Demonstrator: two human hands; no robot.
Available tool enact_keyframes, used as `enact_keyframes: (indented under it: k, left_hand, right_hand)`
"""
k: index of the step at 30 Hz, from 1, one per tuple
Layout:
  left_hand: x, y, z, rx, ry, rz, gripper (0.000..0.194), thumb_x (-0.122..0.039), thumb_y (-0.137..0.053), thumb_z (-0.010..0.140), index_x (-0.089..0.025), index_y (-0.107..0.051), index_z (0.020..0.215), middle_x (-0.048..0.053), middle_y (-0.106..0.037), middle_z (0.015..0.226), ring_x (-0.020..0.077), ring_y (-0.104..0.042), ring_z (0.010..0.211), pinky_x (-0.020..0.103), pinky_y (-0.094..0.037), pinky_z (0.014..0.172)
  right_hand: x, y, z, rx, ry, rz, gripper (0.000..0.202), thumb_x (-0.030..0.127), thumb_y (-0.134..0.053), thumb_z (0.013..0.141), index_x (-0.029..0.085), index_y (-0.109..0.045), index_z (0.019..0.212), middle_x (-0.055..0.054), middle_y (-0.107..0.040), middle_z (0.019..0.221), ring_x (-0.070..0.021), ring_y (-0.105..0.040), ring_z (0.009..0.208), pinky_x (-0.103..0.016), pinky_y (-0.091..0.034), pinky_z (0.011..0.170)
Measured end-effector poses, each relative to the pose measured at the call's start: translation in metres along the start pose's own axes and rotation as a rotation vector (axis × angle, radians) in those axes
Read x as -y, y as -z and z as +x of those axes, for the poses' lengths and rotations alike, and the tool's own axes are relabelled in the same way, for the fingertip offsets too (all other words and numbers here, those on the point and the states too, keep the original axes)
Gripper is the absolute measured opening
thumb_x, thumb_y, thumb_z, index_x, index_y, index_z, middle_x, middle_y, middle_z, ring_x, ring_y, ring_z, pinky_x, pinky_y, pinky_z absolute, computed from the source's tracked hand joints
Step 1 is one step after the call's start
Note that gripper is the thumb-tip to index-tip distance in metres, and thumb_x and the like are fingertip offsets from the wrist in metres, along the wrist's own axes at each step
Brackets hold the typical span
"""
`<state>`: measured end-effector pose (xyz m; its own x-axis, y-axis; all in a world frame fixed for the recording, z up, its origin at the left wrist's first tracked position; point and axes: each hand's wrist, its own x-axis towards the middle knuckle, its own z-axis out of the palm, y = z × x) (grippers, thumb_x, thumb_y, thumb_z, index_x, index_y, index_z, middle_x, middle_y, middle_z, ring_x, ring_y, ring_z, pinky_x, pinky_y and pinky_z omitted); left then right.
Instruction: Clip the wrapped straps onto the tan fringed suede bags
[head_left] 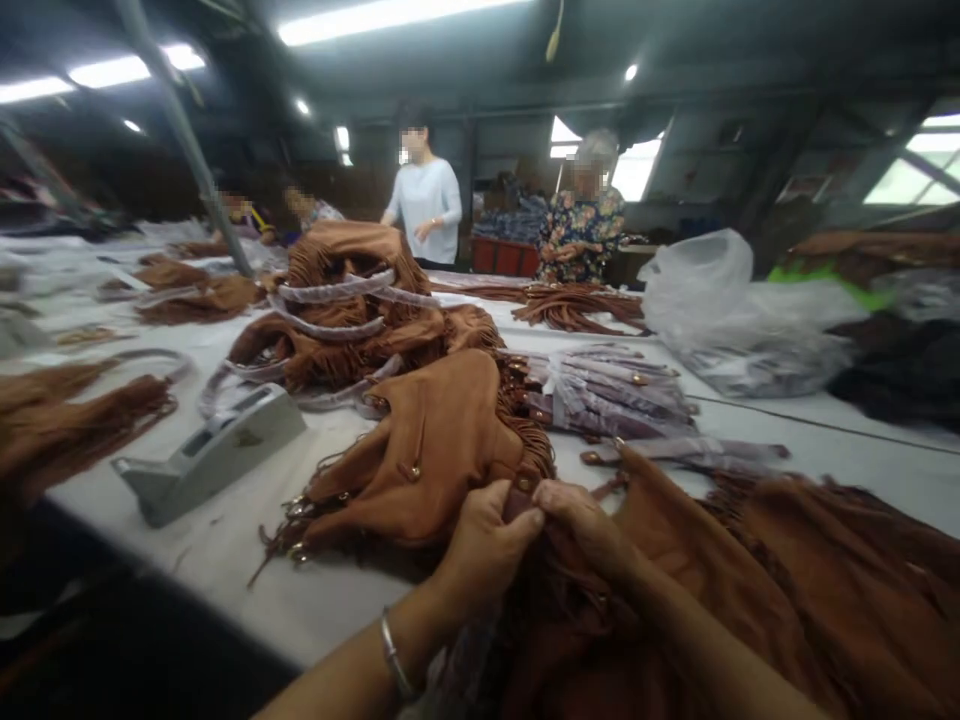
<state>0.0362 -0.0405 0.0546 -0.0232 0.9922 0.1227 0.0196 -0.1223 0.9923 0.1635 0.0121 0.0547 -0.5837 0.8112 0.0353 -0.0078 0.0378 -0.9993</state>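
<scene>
Both of my hands meet at the edge of a brown fringed bag (442, 440) lying on the white table. Between them is a brown leather strap tab (523, 483) with a round metal stud. My left hand (491, 535), a bracelet on its wrist, pinches the tab from the left. Fingers curled, my right hand (581, 520) grips the same tab from the right. The bag has a zipper with a metal pull on its face, and metal clasps hang among its fringes. Below my hands, a plastic-wrapped strap hangs partly in shadow.
A grey tape dispenser (217, 450) stands left of the bag. Behind it rises a pile of fringed bags (352, 300) with wrapped handles. Wrapped straps (607, 390), a plastic bag (742, 320) and more brown bags (847, 570) lie right. Several people stand or sit across the table.
</scene>
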Motion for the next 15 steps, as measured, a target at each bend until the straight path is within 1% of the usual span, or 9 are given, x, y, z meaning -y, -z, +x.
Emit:
enact_keyframes:
  k: [2, 4, 6, 9, 11, 13, 15]
  left_hand:
    - [0.005, 0.003, 0.004, 0.108, 0.036, -0.029, 0.019, -0.027, -0.058, 0.078, -0.009, -0.058, 0.086, 0.001, -0.058, 0.074, 0.0111, -0.051, 0.067, 0.022, -0.042, 0.061]
    - [0.002, 0.008, 0.004, 0.161, 0.061, 0.011, 0.019, -0.028, -0.058, 0.078, -0.01, -0.057, 0.086, 0.001, -0.057, 0.076, 0.0113, -0.051, 0.069, 0.022, -0.041, 0.062]
    - [-0.005, 0.013, 0.002, 0.181, 0.095, 0.099, 0.02, -0.033, -0.056, 0.08, -0.012, -0.054, 0.082, 0.0, -0.055, 0.074, 0.0101, -0.049, 0.066, 0.021, -0.04, 0.06]
    - [-0.016, 0.019, -0.002, 0.201, 0.127, 0.224, 0.03, -0.04, -0.045, 0.086, -0.013, -0.052, 0.075, -0.001, -0.049, 0.068, 0.0082, -0.044, 0.061, 0.019, -0.037, 0.055]
    - [-0.02, 0.023, -0.004, 0.209, 0.138, 0.242, 0.029, -0.039, -0.041, 0.088, -0.013, -0.054, 0.083, 0.0, -0.051, 0.072, 0.0085, -0.046, 0.063, 0.019, -0.038, 0.056]
    - [-0.022, 0.026, -0.007, 0.193, 0.143, 0.261, 0.025, -0.036, -0.043, 0.088, -0.014, -0.054, 0.092, 0.002, -0.055, 0.077, 0.0092, -0.048, 0.066, 0.019, -0.039, 0.057]
    - [-0.024, 0.029, -0.009, 0.163, 0.135, 0.336, 0.024, -0.035, -0.046, 0.086, -0.013, -0.054, 0.092, 0.001, -0.056, 0.075, 0.0092, -0.049, 0.064, 0.019, -0.039, 0.055]
  right_hand:
    - [-0.022, 0.008, 0.001, -0.031, -0.043, 0.096, 0.029, 0.045, -0.054, 0.072, 0.018, -0.047, 0.063, 0.001, -0.046, 0.061, -0.0126, -0.044, 0.06, -0.027, -0.038, 0.057]
    - [-0.032, 0.011, 0.001, -0.046, -0.053, 0.127, 0.026, 0.042, -0.054, 0.072, 0.018, -0.047, 0.065, 0.002, -0.045, 0.062, -0.0118, -0.042, 0.06, -0.026, -0.036, 0.056]
    - [-0.033, 0.011, 0.001, -0.046, -0.051, 0.104, 0.026, 0.042, -0.052, 0.074, 0.018, -0.046, 0.065, 0.002, -0.044, 0.061, -0.0114, -0.042, 0.059, -0.025, -0.034, 0.055]
    - [-0.028, 0.012, 0.003, -0.031, -0.023, 0.028, 0.027, 0.042, -0.049, 0.075, 0.018, -0.047, 0.063, 0.002, -0.045, 0.06, -0.0116, -0.042, 0.058, -0.025, -0.034, 0.055]
    - [-0.025, 0.013, 0.005, -0.014, -0.004, -0.025, 0.027, 0.041, -0.048, 0.075, 0.018, -0.048, 0.061, 0.002, -0.045, 0.059, -0.0116, -0.042, 0.057, -0.025, -0.034, 0.056]
    - [-0.024, 0.013, 0.006, 0.009, 0.004, -0.043, 0.027, 0.041, -0.048, 0.073, 0.019, -0.046, 0.059, 0.002, -0.044, 0.057, -0.0113, -0.041, 0.056, -0.025, -0.033, 0.054]
    - [-0.023, 0.012, 0.005, 0.032, 0.004, -0.062, 0.026, 0.041, -0.047, 0.073, 0.019, -0.046, 0.059, 0.002, -0.044, 0.057, -0.0111, -0.04, 0.055, -0.025, -0.033, 0.054]
